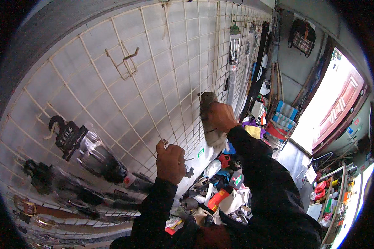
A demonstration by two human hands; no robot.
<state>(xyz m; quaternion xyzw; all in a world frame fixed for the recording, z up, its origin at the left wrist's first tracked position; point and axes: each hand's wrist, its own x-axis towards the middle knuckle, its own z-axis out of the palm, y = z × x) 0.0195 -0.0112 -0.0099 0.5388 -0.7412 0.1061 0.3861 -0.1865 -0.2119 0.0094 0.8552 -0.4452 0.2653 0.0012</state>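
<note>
A cream wire grid panel (153, 62) covers the wall in front of me. My right hand (222, 116) is closed on a grey-brown cloth (212, 133) and presses it against the grid; the cloth's lower part hangs down. Lower and to the left, my left hand (170, 162) makes a fist close to the grid. A thin metal wire piece (189, 159) sticks out of its right side, with a small grey bit (189, 172) below; the fingers hide the rest. An unused wire hook (126, 60) sits on the grid at upper left.
Packaged belts (97, 155) hang from the grid at left, above a brown belt (54, 211). More packaged goods (234, 50) hang farther right. A heap of mixed goods (220, 191) lies below my hands. Beyond are a folding chair (283, 116), a doorway (332, 103) and a cluttered shelf (334, 203).
</note>
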